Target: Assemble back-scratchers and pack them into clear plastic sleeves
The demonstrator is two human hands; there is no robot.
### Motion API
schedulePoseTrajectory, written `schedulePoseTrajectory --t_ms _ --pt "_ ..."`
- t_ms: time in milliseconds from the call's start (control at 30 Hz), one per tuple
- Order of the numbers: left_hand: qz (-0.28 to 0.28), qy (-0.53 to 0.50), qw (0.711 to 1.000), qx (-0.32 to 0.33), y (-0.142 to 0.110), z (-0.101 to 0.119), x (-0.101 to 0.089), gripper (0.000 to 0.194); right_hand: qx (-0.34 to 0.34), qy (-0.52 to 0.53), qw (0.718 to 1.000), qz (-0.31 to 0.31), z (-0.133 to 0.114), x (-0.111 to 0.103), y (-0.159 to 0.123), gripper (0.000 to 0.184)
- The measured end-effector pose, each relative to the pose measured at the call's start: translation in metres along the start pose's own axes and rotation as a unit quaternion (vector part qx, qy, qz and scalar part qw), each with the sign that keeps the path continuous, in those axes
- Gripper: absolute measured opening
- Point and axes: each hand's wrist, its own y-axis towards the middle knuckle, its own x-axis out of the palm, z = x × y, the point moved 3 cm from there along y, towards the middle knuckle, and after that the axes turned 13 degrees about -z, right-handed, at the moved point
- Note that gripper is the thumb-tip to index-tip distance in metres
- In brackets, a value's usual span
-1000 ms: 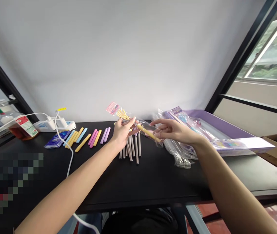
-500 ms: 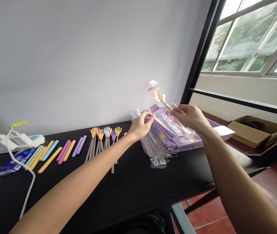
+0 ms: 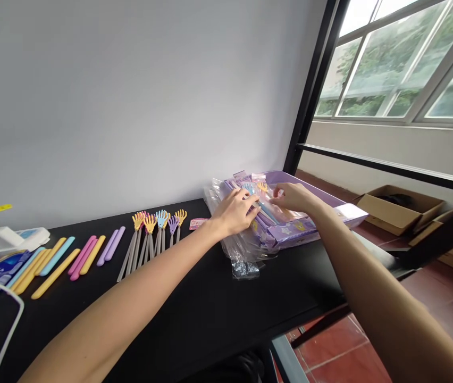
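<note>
"Two bare hands, logging over one purple box [image 3: 294, 235]. Seeing any change from half a second ago?"

"Yes. No longer seeing the wrapped yellow claw-headed piece [image 3: 262, 187] up in the air in the right hand [image 3: 295, 197]. Now finding it lying inside the box, beside a wrapped blue claw-headed piece [image 3: 248, 187]."

"And reading the right fingers how?"

"Bending, dipping low over the clear wrapping. Not managing to tell a pinch from a light touch."

"Left hand [image 3: 234, 211]?"

"Moving in from empty air short of the box to the wrapped pieces at its near left side. Spreading the fingers a little, bending them over the wrapping, showing no clear grip."

"Noting the rest of the black table [image 3: 210, 319]?"

"Sighting it all further left with the turned view. Still counting the loose claw heads on metal rods [image 3: 149, 223] as a fan, partly hiding behind the left forearm. Getting a fuller look at a pink card [image 3: 198, 223] just right of them. Marking coloured handles [image 3: 86, 255] further left, lying in the same slanting rows. Recording crumpled clear bags [image 3: 244, 252] along the box's left side, sitting much as before."
</note>
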Motion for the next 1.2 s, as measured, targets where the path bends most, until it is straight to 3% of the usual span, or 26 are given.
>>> schedulePoseTrajectory --t_ms 133,300,400,500,600,733,800,867,967,1067,1200 --pt "0.004 0.010 1.000 0.005 -0.005 -0.001 -0.007 0.034 -0.041 -0.012 0.997 -0.059 0.000 -0.004 0.008 0.025" --pt "0.008 0.001 1.000 0.004 -0.017 -0.008 -0.022 0.035 -0.038 -0.069 0.990 -0.118 -0.008 -0.016 0.001 0.020" --pt "0.006 0.012 1.000 0.003 -0.028 -0.019 -0.035 0.033 -0.066 -0.087 0.992 -0.057 -0.043 -0.034 -0.010 0.017" --pt "-0.018 -0.004 0.999 -0.030 -0.045 -0.039 -0.056 0.027 -0.134 -0.026 0.990 0.024 -0.098 -0.054 -0.022 0.025" --pt "-0.044 -0.023 0.994 -0.100 -0.073 -0.063 -0.081 0.023 -0.210 0.056 0.976 0.031 -0.154 -0.063 -0.023 0.023" --pt "-0.045 -0.073 0.977 -0.196 -0.122 -0.087 -0.102 0.019 -0.268 0.024 0.957 -0.108 -0.205 -0.044 -0.007 0.016" --pt "-0.044 -0.094 0.969 -0.223 -0.144 -0.092 -0.105 0.014 -0.283 -0.040 0.940 -0.185 -0.217 -0.026 0.001 0.016" --pt "-0.056 -0.096 0.964 -0.242 -0.160 -0.093 -0.103 0.016 -0.282 -0.093 0.928 -0.224 -0.223 -0.009 0.008 0.021" --pt "-0.095 -0.080 0.960 -0.250 -0.173 -0.091 -0.098 0.020 -0.283 -0.123 0.927 -0.213 -0.228 0.007 0.010 0.024" --pt "-0.106 -0.063 0.964 -0.237 -0.182 -0.086 -0.095 0.023 -0.316 -0.069 0.932 -0.165 -0.235 0.016 0.000 0.008" --pt "-0.076 -0.044 0.967 -0.239 -0.199 -0.080 -0.094 0.018 -0.408 0.041 0.897 -0.167 -0.249 0.032 -0.028 0.006"
